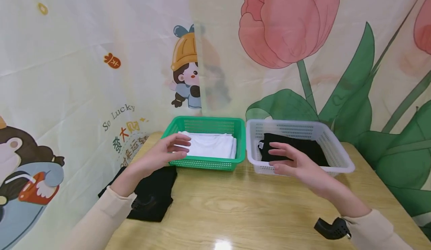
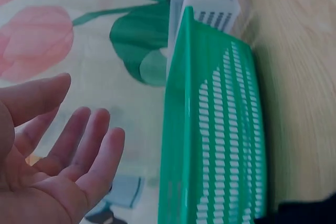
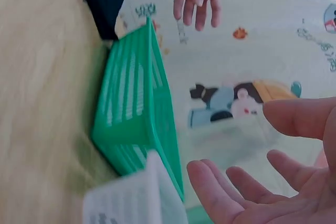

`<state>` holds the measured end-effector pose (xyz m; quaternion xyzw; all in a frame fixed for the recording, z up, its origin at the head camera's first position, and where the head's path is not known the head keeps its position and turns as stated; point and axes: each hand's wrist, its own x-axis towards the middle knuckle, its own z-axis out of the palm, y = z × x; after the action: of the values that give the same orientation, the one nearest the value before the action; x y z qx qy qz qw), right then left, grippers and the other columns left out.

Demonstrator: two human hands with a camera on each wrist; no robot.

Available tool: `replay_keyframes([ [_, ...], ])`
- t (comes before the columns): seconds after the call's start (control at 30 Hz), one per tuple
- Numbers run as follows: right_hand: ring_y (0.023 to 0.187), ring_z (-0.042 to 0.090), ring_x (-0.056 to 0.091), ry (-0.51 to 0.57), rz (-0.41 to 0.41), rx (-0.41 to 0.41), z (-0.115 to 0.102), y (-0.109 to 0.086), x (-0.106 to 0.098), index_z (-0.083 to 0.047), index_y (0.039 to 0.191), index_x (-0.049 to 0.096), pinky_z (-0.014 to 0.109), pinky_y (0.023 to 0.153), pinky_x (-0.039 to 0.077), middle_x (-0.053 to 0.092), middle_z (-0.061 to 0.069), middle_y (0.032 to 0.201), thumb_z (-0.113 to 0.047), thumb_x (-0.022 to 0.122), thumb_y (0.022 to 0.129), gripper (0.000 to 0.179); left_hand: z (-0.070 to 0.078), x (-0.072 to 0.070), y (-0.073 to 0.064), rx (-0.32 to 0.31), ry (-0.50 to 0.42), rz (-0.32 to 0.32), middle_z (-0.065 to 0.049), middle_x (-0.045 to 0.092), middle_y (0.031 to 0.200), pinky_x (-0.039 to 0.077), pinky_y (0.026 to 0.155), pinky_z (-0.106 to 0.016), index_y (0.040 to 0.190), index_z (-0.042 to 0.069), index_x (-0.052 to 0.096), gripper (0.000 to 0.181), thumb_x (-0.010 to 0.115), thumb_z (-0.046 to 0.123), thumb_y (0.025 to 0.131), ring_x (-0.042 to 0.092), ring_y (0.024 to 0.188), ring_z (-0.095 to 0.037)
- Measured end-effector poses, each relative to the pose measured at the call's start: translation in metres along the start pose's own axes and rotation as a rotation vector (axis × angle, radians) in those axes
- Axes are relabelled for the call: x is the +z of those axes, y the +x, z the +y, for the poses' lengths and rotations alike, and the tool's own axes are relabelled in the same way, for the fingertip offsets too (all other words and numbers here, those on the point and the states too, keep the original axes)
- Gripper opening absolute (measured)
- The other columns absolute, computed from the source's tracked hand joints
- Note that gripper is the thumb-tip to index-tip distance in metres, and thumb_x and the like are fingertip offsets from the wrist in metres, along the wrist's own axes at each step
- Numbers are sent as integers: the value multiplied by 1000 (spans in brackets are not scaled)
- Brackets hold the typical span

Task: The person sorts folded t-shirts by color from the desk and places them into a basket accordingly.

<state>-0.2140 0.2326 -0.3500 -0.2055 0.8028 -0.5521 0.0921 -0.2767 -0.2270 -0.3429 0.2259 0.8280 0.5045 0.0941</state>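
My left hand (image 1: pixel 168 149) hovers over the near left side of a green basket (image 1: pixel 205 163), fingers loosely bent and holding nothing. Folded white cloth (image 1: pixel 210 144) lies inside that basket. On the right, my right hand (image 1: pixel 299 164) hangs over the front of a white basket (image 1: pixel 340 160), its relaxed fingers also holding nothing. Folded black cloth (image 1: pixel 303 149) with a small white tag lies in the white basket. Another folded black garment (image 1: pixel 151 194) rests on the table by the left wrist, partly hidden by the forearm.
Both baskets stand side by side at the back of the wooden table (image 1: pixel 222 201). Behind and to the left hangs a printed curtain (image 1: pixel 134 29) with tulips and cartoon figures. A black device (image 1: pixel 331 228) is fixed at the right sleeve.
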Motion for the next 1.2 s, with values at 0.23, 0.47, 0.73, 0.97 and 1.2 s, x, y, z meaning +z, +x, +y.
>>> replay_keyframes([
  [0.23, 138, 40, 57, 243, -131, 62, 14, 12, 56, -9, 167, 23, 45, 107, 55, 32, 28, 165, -19, 65, 108, 73, -38, -31, -43, -34, 12, 46, -15, 57, 150, 55, 104, -33, 150, 13, 52, 50, 71, 23, 104, 56, 137, -44],
  [0.47, 135, 38, 58, 448, -180, 144, 29, 28, 113, -10, 167, 22, 48, 107, 54, 29, 29, 164, -15, 65, 106, 74, -81, -65, -78, -74, 60, 103, -20, 56, 149, 56, 98, -26, 155, 9, 46, 62, 74, 25, 102, 59, 134, -43],
  [0.73, 131, 43, 60, 582, -183, 206, 40, 52, 164, -7, 166, 22, 54, 106, 54, 27, 34, 163, -9, 68, 102, 78, -131, -104, -111, -148, 172, 123, -22, 49, 157, 56, 93, -25, 161, 10, 38, 72, 76, 26, 101, 51, 139, -47],
  [0.97, 125, 45, 62, 600, -172, 250, 47, 71, 203, -7, 166, 20, 57, 102, 56, 32, 33, 160, -3, 68, 96, 85, -158, -121, -129, -224, 270, 154, -32, 40, 159, 39, 107, -75, 162, 7, 34, 78, 78, 24, 99, 37, 144, -60],
  [1.2, 126, 44, 60, 660, -144, 259, 50, 87, 231, -7, 167, 20, 59, 101, 55, 34, 34, 157, 3, 69, 93, 89, -175, -124, -130, -277, 252, 142, -39, 23, 163, 34, 105, -81, 166, 5, 24, 92, 81, 21, 96, 29, 141, -71],
])
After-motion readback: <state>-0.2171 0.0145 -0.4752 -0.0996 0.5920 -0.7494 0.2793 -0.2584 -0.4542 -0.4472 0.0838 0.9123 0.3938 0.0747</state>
